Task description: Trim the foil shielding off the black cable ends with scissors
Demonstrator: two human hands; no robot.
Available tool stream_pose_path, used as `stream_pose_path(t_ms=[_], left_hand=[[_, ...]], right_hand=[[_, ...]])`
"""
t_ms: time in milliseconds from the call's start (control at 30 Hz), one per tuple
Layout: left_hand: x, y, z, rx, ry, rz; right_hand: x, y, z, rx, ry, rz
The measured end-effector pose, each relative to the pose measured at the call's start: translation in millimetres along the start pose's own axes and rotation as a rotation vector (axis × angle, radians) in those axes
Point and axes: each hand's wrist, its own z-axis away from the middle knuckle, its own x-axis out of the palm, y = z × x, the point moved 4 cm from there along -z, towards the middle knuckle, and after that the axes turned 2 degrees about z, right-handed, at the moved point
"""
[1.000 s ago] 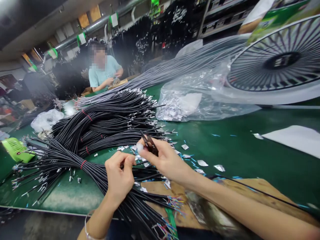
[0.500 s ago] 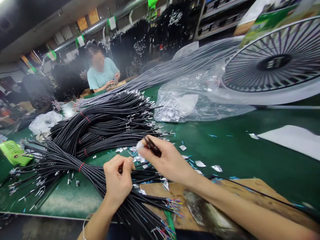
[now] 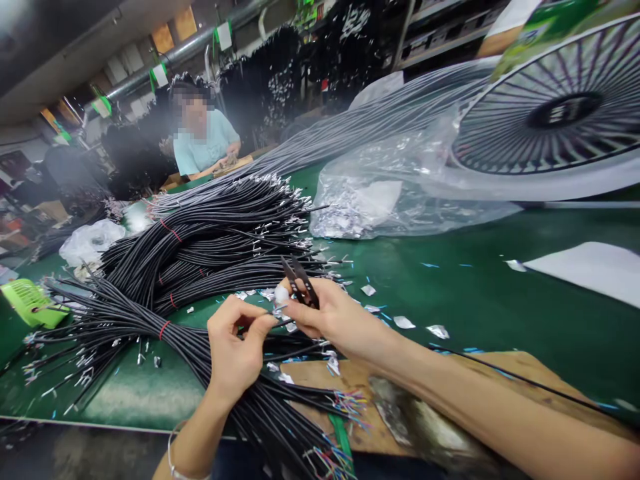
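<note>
Between the thumb and fingers of my left hand (image 3: 235,350) a thin black cable (image 3: 284,323) is pinched, its end reaching toward the other hand. My right hand (image 3: 333,312) grips black thread snips (image 3: 303,285), blades apart and pointing up. A white covering (image 3: 281,295) sits on a right fingertip, close to the cable end; whether that hand also touches the cable I cannot tell. Under both hands runs a bundle of black cables (image 3: 187,357) with a red tie (image 3: 164,330). Its near ends show bare coloured wires (image 3: 350,403).
Behind lie stacked black cables (image 3: 220,230) and a clear plastic bag (image 3: 360,207) of scraps. A fan (image 3: 560,113) stands at right, a green basket (image 3: 31,303) at left. Foil scraps (image 3: 403,323) litter the green table near a wooden board (image 3: 510,363). A person (image 3: 205,143) sits opposite.
My hands have come closer together at the cable end. The snips have turned upward, so their parted blades now show. The view has shifted slightly.
</note>
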Motion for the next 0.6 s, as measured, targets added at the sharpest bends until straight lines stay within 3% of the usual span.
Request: stream_pose_path(t_ms=[100, 233, 300, 400, 533, 600], left_hand=[[2.5, 0, -1, -0.040, -0.056, -0.048], [3.3, 1, 2, -0.057, -0.121, -0.131], [2.0, -1, 3, -0.074, -0.120, -0.137], [0.1, -4, 4, -0.099, -0.114, -0.122], [-0.4, -5, 3, -0.093, -0.110, -0.119], [1.1, -4, 3, -0.087, -0.131, -0.097]], right_hand=[[4, -5, 3, -0.126, -0.049, 0.107], [-1, -21, 10, -0.501, 0.226, 0.534], [-10, -23, 12, -0.527, 0.396, 0.594], [-23, -20, 12, -0.418, 0.575, 0.547], [-13, -18, 8, -0.354, 0.292, 0.471], [-8, -18, 8, -0.334, 0.220, 0.430]])
